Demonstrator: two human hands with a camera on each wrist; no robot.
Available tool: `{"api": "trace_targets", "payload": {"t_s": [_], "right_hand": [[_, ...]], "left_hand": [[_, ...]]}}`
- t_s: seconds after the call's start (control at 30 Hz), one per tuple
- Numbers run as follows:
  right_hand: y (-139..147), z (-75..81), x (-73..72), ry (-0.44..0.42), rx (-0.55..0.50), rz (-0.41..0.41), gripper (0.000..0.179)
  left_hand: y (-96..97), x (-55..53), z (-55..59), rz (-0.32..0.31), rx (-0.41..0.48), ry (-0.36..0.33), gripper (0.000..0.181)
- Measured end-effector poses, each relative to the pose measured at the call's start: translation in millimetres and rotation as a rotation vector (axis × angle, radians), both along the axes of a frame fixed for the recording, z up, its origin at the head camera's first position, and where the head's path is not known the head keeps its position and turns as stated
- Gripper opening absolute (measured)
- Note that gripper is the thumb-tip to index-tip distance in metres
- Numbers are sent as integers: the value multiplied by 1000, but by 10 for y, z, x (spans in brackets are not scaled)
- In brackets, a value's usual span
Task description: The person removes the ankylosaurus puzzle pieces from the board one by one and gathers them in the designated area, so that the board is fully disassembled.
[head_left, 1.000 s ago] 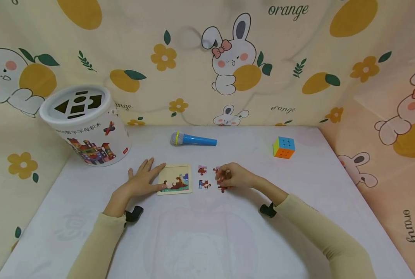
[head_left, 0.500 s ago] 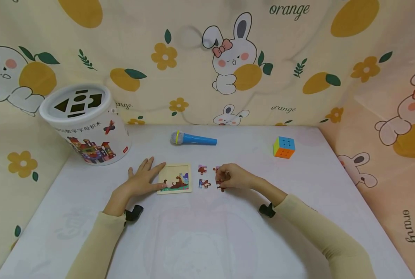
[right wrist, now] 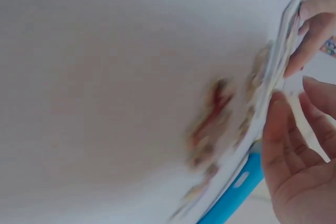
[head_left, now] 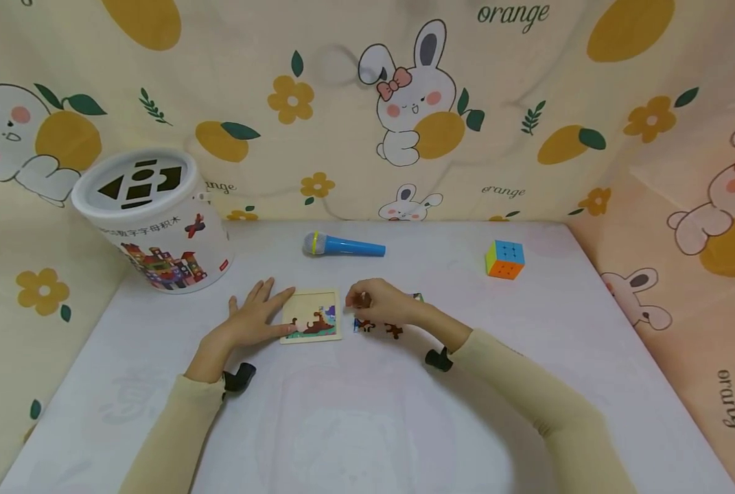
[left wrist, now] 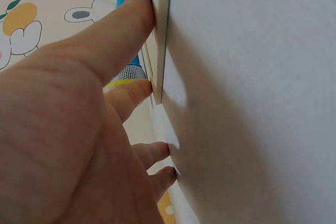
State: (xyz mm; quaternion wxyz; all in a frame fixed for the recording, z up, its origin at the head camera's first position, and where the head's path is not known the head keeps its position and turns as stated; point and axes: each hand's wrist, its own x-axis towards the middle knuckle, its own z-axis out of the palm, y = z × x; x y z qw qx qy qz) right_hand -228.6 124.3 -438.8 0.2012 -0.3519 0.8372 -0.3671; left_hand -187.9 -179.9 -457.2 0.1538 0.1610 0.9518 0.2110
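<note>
My left hand lies with fingers spread at the left side of a square wooden puzzle board. Its thumb rests on the picture, which is partly filled with a brown animal, and its index finger touches the board's edge. The right hand hovers just right of the board, fingers bent, over the loose puzzle pieces. In the right wrist view thumb and fingers stand apart with no piece visible between them. Loose pieces show below the hand: a puzzle piece near the board and another piece farther right.
Behind the board lies a blue toy microphone. A colourful puzzle cube sits at the back right. On the back left stands a large white bucket with shape holes in its lid. Patterned cloth surrounds the white table.
The right hand has moved left, from the right-hand pieces to above the upper piece nearest the board. Both right-hand pieces are partly uncovered. My left hand keeps its place on the board.
</note>
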Motion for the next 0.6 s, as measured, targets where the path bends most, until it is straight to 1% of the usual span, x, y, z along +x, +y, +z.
{"api": "trace_targets", "payload": {"t_s": [0.2,0.3,0.5,0.6], "right_hand": [[-332,36,-38,46,104,17,25],[-463,34,-35,84,150,31,29],[-585,11,-12,177,234,28,37],[-604,-2,-6,198,262,22,40]], "left_hand": [[-2,0,-2,-5,2,-7,82],[-1,1,-3,-4,3,-11,81],[-8,-7,-15,-5,3,-4,82],[-14,-13,-16,-3,-3,0,82]]}}
